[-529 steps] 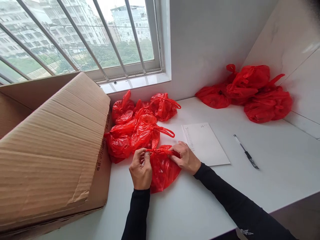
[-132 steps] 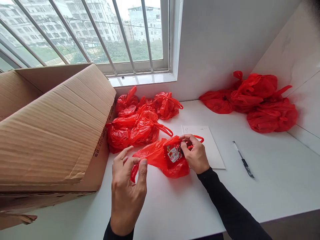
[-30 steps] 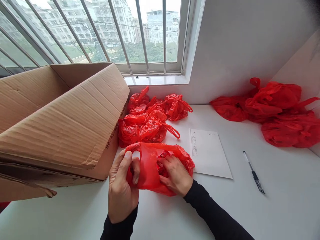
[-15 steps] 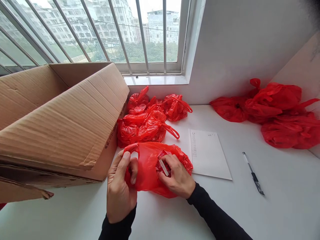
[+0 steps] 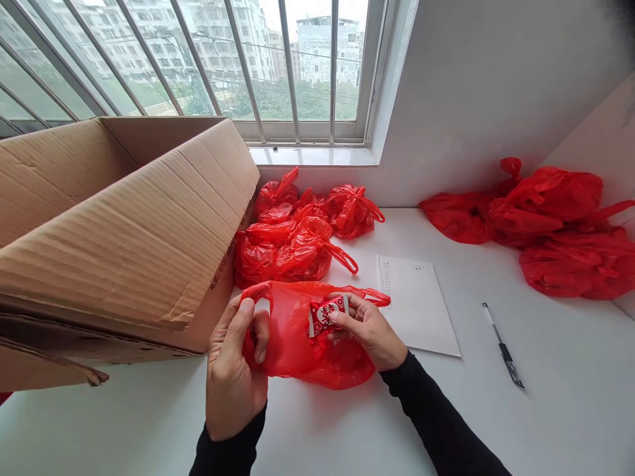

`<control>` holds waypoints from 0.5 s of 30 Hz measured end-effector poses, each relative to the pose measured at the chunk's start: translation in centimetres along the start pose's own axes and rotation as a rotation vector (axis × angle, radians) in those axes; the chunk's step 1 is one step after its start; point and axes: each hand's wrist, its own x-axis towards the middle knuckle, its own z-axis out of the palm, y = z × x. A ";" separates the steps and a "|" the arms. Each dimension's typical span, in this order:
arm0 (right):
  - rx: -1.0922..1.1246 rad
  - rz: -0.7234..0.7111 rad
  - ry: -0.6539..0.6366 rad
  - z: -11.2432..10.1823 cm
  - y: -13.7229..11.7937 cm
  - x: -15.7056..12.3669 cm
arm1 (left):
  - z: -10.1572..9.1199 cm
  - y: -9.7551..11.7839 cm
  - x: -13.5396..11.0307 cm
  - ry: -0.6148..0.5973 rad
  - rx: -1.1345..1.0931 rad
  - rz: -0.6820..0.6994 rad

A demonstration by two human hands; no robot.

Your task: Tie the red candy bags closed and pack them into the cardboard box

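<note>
My left hand (image 5: 238, 363) is closed on the handle side of a thin red plastic bag (image 5: 292, 330), holding it up over the white table. Between the thumb and fingers of my right hand (image 5: 372, 330) is a small red-and-white wrapped candy packet (image 5: 325, 316) with a white printed character on it. The packet is just above the bag, its printed face toward me. Whatever lies inside the bag shows only dimly through the red plastic.
An open cardboard box (image 5: 149, 231) stands at the left. Several tied red bags (image 5: 288, 251) lie beside it, and more red bags (image 5: 560, 225) lie at the back right. A sheet of paper (image 5: 421, 311) and a pen (image 5: 503, 347) are on the table (image 5: 476, 423).
My right hand has drawn back to the right and turned the packet, so its printed face now shows. My left hand still grips the bag.
</note>
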 end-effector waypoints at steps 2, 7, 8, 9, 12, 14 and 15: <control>0.014 0.022 -0.020 0.1 -0.1 -0.1 | 0.0 0.1 0.0 -0.002 -0.002 0.000; -0.507 -0.282 0.213 0.0 -0.6 -0.7 | -0.2 0.4 0.0 -0.001 -0.004 -0.017; -0.616 -0.395 0.320 -0.1 -0.8 -0.8 | -0.3 0.4 0.0 0.000 -0.001 -0.016; -0.680 -0.495 0.432 -0.3 -1.0 -1.0 | -0.4 0.4 0.1 0.002 0.003 -0.013; -0.787 -0.657 0.694 -1.5 -1.8 -1.4 | -0.7 0.6 0.1 0.001 0.021 0.004; -0.893 -0.619 0.745 -2.8 -2.2 -1.4 | -0.9 0.8 0.1 -0.009 0.053 0.007; -0.930 -0.550 0.715 -3.5 -2.3 -1.3 | -1.0 0.9 0.0 -0.019 0.072 0.014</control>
